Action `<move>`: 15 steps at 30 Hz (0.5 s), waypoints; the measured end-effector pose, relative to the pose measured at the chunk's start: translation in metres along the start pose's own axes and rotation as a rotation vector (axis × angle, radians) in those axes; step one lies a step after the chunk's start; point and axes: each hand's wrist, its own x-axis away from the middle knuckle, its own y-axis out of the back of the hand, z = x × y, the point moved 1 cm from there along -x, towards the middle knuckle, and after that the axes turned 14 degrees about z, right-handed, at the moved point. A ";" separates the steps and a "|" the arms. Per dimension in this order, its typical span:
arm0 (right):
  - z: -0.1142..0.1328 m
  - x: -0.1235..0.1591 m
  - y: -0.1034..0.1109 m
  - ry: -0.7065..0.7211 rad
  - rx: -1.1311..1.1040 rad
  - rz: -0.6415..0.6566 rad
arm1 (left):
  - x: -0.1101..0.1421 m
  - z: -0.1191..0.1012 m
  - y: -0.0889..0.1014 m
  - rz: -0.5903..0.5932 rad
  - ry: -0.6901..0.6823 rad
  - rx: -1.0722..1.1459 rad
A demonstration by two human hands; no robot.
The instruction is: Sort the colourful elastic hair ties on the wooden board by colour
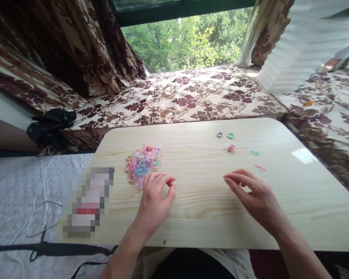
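Observation:
My left hand (157,192) hovers over the light wooden table (197,201), beside the near right edge of a pile of small colourful hair ties (144,162). Its thumb and index finger curve toward each other with a small gap between the tips, and nothing shows there. To the right, my right hand (251,188) has thumb and index fingertips pinched together; whatever may be between them is too small to see. Beyond it lie a purple hair tie (219,135), a green hair tie (230,136) and a pinkish-red hair tie (231,148). Thin teal bands (255,153) and pink bands (260,167) lie nearer that hand.
A blurred-out flat object (88,205) lies at the table's left edge. Behind the table runs a flower-patterned ledge (180,97) under a window, with patterned curtains (75,46). A black bag (50,126) sits at the left, near a white cable (36,197).

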 end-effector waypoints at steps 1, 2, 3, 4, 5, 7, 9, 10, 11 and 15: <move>-0.009 0.002 0.009 -0.029 0.037 -0.045 | 0.000 0.001 0.000 0.000 -0.003 -0.016; -0.018 0.003 0.018 -0.069 0.074 -0.084 | 0.001 0.001 0.000 0.001 -0.005 -0.029; -0.028 0.005 0.027 -0.109 0.109 -0.126 | 0.001 0.002 0.000 0.001 -0.005 -0.040; -0.036 0.006 0.036 -0.145 0.142 -0.159 | 0.001 0.002 0.000 0.002 -0.004 -0.049; -0.044 0.007 0.044 -0.178 0.184 -0.187 | 0.001 0.002 0.000 0.002 -0.003 -0.055; -0.054 0.009 0.056 -0.237 0.264 -0.226 | 0.002 0.003 0.000 0.002 0.001 -0.063; -0.059 0.010 0.063 -0.270 0.306 -0.230 | 0.002 0.004 0.000 0.000 0.001 -0.068; -0.059 0.010 0.064 -0.276 0.307 -0.218 | 0.002 0.005 -0.001 0.000 -0.001 -0.069; -0.059 0.010 0.063 -0.279 0.301 -0.201 | 0.003 0.005 -0.001 0.000 -0.003 -0.071; -0.057 0.012 0.056 -0.318 0.284 -0.116 | 0.004 0.006 0.000 0.005 -0.005 -0.079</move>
